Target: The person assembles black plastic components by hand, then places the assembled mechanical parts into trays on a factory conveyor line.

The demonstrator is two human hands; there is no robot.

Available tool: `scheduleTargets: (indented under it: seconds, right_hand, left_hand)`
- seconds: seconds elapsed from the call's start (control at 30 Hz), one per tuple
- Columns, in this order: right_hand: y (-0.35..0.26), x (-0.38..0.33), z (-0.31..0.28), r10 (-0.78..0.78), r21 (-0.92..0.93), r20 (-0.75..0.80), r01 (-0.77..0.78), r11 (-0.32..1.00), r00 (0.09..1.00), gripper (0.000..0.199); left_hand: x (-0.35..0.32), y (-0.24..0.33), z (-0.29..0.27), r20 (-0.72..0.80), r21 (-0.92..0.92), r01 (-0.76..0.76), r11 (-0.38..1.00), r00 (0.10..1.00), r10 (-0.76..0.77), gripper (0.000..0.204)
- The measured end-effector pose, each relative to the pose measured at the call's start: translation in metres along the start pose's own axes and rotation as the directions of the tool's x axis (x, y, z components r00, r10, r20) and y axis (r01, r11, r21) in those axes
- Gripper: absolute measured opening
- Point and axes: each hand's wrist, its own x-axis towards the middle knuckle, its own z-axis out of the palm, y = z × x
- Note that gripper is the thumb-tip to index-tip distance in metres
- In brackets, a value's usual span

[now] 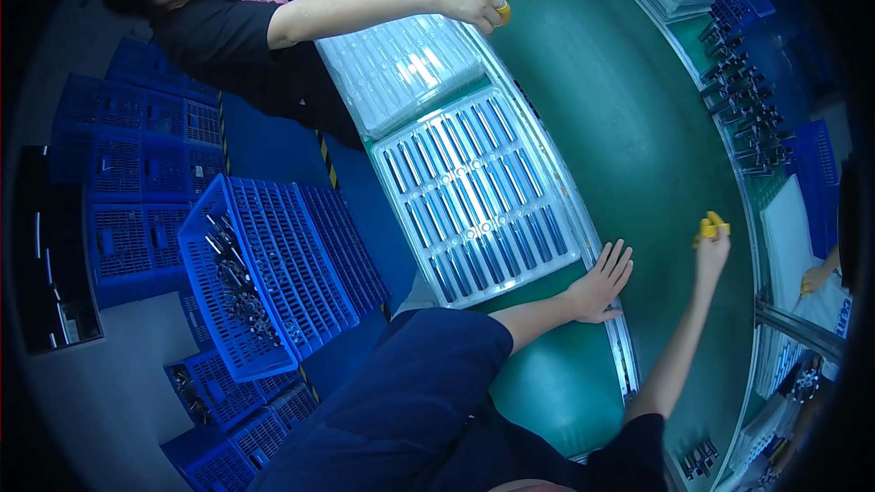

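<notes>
My left hand (pixel 599 284) lies flat with its fingers spread, on the metal rail (pixel 622 346) along the green work surface. Just left of it is a clear plastic tray (pixel 538 281) filled with three rows of slim, shiny dark tubes (pixel 474 191). My right hand (pixel 714 232) reaches out over the green surface (pixel 638 137), farther right. Yellow covers sit on its fingertips, and the fingers are curled together. Whatever they may hold is too small or hidden to make out.
Stacked clear trays (pixel 401 73) lie beyond the filled one, where a co-worker's arm (pixel 365 16) stretches across. A blue crate (pixel 301 264) of metal parts stands at left. Dark parts (pixel 743 100) line the right side, near another person's hand (pixel 816 278).
</notes>
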Motion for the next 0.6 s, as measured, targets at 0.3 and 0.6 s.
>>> scheduleTargets:
  seconds: [0.3,0.6]
  right_hand:
    - [-0.172,-0.264,0.153,-0.436,-0.547,0.227,0.484,0.683,0.871,0.027]
    - [-0.245,-0.324,0.183,-0.308,-0.224,0.444,0.437,0.871,0.841,0.03]
  left_hand:
    - [-0.055,0.002,-0.01,-0.223,-0.795,-0.067,0.603,0.956,-0.188,0.046]
    - [-0.225,-0.039,-0.143,-0.185,-0.486,-0.087,0.87,0.983,-0.005,0.018]
